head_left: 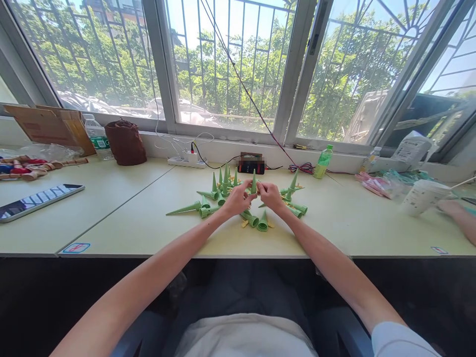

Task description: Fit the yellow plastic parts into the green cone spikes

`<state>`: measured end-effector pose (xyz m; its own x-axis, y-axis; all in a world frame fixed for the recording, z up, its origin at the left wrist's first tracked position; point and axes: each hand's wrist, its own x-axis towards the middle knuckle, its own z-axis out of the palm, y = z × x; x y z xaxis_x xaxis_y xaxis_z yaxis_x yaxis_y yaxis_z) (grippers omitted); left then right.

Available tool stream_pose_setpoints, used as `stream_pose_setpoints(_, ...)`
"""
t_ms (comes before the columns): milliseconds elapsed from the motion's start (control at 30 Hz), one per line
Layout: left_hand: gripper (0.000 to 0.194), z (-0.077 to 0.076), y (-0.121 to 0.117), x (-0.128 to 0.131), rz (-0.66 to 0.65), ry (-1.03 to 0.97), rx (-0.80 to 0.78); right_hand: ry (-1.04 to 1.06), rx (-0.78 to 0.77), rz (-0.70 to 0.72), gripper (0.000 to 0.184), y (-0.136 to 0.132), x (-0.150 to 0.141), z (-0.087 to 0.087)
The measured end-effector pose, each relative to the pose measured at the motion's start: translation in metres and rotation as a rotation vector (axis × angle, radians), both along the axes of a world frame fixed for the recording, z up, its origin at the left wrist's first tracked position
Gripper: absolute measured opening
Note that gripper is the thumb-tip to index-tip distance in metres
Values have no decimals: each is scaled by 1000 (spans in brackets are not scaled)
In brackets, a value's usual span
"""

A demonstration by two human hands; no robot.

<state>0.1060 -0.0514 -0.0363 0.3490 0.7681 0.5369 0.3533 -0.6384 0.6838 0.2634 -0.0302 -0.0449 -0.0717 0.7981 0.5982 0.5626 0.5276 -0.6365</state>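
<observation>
My left hand [238, 198] is closed around the lower part of a green plastic spike [254, 182], a hollow cone that stands point up. Just to its right, my right hand [270, 195] is pinched closed, fingertips close to the spike. What lies between those fingertips is too small to make out. More green spikes surround both hands, some upright, such as one spike [293, 186] at the right, others on their sides, like a long spike [184, 208] at the left. Small yellow pieces [244, 223] lie scattered among them.
A phone [251, 166] leans at the back by a power strip [186, 162]. A green bottle [323, 161] and coiled cable [306, 168] stand right of it. Another phone [40, 202] lies at left. Far right, another person's hand [459, 215] is near a white cup [424, 197].
</observation>
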Motion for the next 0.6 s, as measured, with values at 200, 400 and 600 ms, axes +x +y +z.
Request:
stream_pose_setpoints(200,32,-4,4,-2,12,-8,62,5,-20,17,46,1,1,0)
stream_pose_setpoints(400,30,-7,5,-4,-41,31,207,53,-73,49,42,3,3,-1)
stream_pose_setpoints(600,34,-2,4,2,30,-147,-111,121,-10,-17,45,1,2,1)
